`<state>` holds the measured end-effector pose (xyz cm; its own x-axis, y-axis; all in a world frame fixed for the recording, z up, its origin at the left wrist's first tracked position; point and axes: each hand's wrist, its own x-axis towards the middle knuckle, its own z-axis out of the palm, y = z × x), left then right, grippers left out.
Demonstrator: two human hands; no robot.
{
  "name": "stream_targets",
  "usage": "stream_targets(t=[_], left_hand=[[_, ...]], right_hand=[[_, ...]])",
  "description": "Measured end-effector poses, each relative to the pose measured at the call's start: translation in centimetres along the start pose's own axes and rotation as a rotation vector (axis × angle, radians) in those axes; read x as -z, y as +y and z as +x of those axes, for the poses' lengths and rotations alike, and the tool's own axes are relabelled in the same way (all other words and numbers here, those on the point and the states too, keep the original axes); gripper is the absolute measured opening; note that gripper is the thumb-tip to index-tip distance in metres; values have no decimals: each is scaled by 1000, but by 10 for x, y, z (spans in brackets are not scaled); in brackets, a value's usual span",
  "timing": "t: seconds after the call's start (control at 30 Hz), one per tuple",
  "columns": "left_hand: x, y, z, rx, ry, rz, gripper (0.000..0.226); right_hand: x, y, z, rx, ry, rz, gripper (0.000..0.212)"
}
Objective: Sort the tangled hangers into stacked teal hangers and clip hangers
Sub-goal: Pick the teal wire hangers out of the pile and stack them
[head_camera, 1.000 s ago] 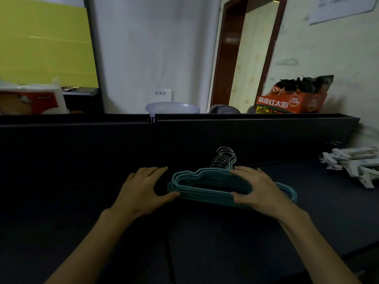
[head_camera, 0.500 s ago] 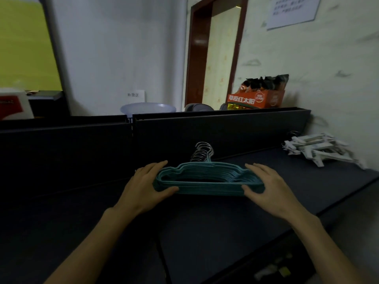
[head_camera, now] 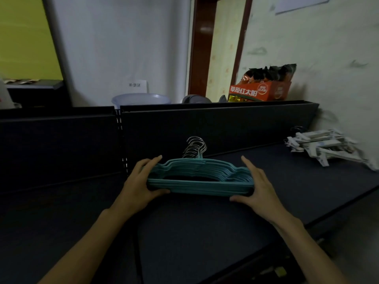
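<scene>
Teal hangers (head_camera: pixel 200 180) lie in one squared stack on the dark table (head_camera: pixel 205 232), near its back partition (head_camera: pixel 205 128), with their metal hooks (head_camera: pixel 194 147) bunched together and pointing away from the person. At the stack's left end, the left hand (head_camera: pixel 139 186) presses in, fingers laid over the top edge and thumb against the near bar. At the right end, the right hand (head_camera: pixel 259 188) presses back with straight, spread fingers and the thumb along the near corner. Half a second ago the ends sat less evenly between the palms; a second ago the right hand lay on top of the pile. Now both hands flank it, which suggests the teal group is being trued up and is close to finished. Farther right, well apart by the wall, clip hangers (head_camera: pixel 324 147) lie in a loose white heap, apparently already separated. An orange snack box (head_camera: pixel 260 92) sits beyond the partition.
</scene>
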<state>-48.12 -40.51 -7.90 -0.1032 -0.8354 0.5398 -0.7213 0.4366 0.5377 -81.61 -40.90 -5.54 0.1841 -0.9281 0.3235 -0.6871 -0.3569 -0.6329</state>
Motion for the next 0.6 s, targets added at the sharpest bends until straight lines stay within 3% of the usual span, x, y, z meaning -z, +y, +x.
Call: stream_targets(t=[0.2, 0.6], left_hand=[[-3, -5, 2, 38, 2, 36, 98], [-1, 15, -10, 63, 120, 108, 102]], right_hand=[[-10, 18, 4, 107, 89, 44, 109], [-10, 31, 13, 184, 89, 134, 107]])
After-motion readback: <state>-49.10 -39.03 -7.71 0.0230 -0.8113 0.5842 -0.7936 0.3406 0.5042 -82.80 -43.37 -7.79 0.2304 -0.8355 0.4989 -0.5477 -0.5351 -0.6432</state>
